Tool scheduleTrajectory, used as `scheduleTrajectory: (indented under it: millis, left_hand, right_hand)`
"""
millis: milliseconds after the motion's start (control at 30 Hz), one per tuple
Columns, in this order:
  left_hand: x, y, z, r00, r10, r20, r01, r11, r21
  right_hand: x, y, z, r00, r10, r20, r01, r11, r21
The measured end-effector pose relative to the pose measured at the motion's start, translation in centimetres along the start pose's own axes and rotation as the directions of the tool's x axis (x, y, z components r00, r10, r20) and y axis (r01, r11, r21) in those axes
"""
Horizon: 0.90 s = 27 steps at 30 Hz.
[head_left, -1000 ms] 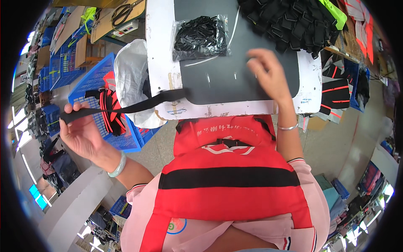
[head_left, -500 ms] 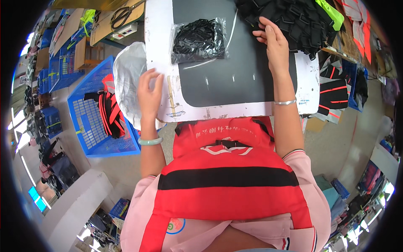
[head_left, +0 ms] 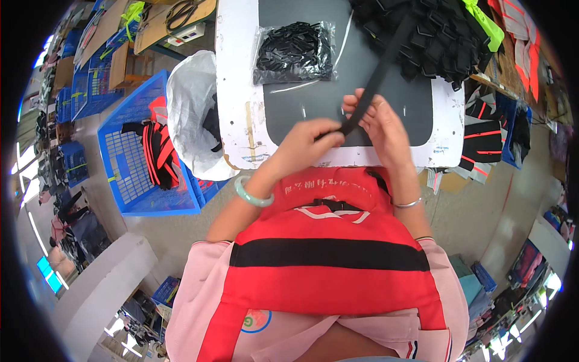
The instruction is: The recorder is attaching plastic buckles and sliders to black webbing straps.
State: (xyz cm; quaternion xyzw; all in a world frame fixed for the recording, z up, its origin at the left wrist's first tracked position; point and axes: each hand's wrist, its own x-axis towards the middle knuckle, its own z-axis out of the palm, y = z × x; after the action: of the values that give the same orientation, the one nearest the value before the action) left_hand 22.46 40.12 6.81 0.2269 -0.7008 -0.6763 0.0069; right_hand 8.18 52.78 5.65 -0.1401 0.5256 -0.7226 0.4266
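A flat black webbing strap (head_left: pixel 379 75) runs slantwise from the heap of black straps with buckles (head_left: pixel 443 45) down to my hands. My left hand (head_left: pixel 307 142) pinches its lower end between thumb and fingers, just above the table's near edge. Around the strap a little higher up, my right hand (head_left: pixel 387 133) has its fingers loosely curled, with the strap passing across them. To the left on the dark table top lies a clear plastic bag (head_left: pixel 294 53) filled with small black pieces; neither hand touches it.
The white-edged table (head_left: pixel 238 114) has a dark mat (head_left: pixel 289 114). At its left hang a white sack (head_left: pixel 190 120) with something black inside and a blue crate (head_left: pixel 129 163) holding red and black fabric. Scissors (head_left: pixel 181 15) lie far left; striped fabric pieces (head_left: pixel 482 142) are at the right.
My left hand has come right from the table's left edge and taken hold of a strap. My right hand has drawn back from the heap toward me, the strap now stretched across it.
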Motion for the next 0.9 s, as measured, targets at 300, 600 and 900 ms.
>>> scheduleTrajectory:
  millis: [300,600,900]
  left_hand:
    - [-6.7,-6.7,-8.6,0.804,-0.266,-0.532,-0.167,0.757,-0.631]
    - [4.7,0.3,-9.7,0.870,-0.149,-0.471,-0.031,0.935,-0.354]
    - [11.7,-1.5,-7.5,0.931,0.228,-0.284,0.116,0.555,0.824]
  right_hand:
    - [0.9,-10.5,-9.8,0.950,-0.218,-0.223,0.312,0.685,0.659]
    - [-1.4,-3.1,-4.9,0.981,0.131,-0.140,-0.133,0.991,-0.005]
    - [-0.6,-2.8,-1.3,0.984,0.171,0.044,-0.158,0.965,-0.207]
